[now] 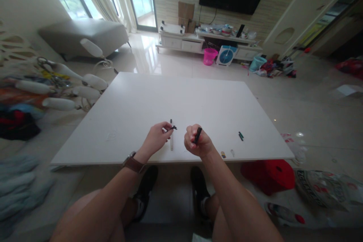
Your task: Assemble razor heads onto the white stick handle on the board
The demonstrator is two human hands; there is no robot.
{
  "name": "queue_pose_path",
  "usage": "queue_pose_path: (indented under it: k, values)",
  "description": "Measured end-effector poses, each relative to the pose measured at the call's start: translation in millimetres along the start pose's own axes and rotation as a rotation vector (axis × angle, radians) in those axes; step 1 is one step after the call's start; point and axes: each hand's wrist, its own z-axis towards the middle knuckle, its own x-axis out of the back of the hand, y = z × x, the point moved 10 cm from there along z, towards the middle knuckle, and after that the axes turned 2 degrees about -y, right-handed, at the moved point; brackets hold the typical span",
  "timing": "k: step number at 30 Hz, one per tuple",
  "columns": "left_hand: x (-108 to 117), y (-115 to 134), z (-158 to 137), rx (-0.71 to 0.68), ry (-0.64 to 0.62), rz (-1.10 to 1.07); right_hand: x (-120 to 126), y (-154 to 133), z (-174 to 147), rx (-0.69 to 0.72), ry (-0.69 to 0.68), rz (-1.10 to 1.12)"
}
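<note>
Between the thumb and fingers of my left hand point(159, 136) is a small, thin black piece point(173, 127), too small to identify. My right hand point(198, 141) is closed around a short black stick-shaped object point(197, 135), held at a slant. The two hands are apart, over the near part of the white table point(181, 98). A slim white stick with a dark tip point(171, 145) lies under my left fingers, which partly hide it. To the right lie small dark green sticks point(241, 136), a small yellow-and-black piece point(223, 154) and a small pale piece point(232, 152).
A faint clear piece point(111, 135) lies on the table's left side. A lamp with several white shades point(85, 92) stands by the left edge. A red stool-like object point(269, 176), a plastic bag point(320, 189) and a bottle point(283, 211) are on the floor at the right.
</note>
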Motion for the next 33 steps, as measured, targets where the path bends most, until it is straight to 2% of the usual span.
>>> queue_pose_path:
  k: [6, 9, 11, 14, 17, 21, 27, 31, 33]
  values:
    - [25, -13, 10, 0.004, 0.053, 0.160, -6, -9, 0, 0.037, -0.017, 0.030]
    - [46, -30, 22, 0.015, 0.096, 0.334, 2, -14, 3, 0.072, 0.070, -0.043]
    - [63, -47, 30, 0.057, 0.137, 0.494, 12, -19, 5, 0.097, 0.173, -0.222]
    - [78, -76, 38, 0.156, 0.126, 0.650, 18, -39, 2, 0.223, 0.291, -0.679]
    - [79, -95, 40, 0.198, 0.087, 0.732, 6, -55, -5, 0.399, 0.285, -1.097]
    - [68, -103, 38, 0.216, 0.060, 0.828, -5, -55, -10, 0.487, 0.227, -1.363]
    - [56, -104, 34, 0.234, 0.083, 0.928, -8, -50, -12, 0.503, 0.184, -1.488]
    - [60, -106, 31, 0.269, 0.111, 0.929, -16, -51, -14, 0.542, 0.132, -1.530]
    - [65, -93, 32, 0.227, 0.166, 0.912, -21, -52, -14, 0.564, 0.091, -1.541]
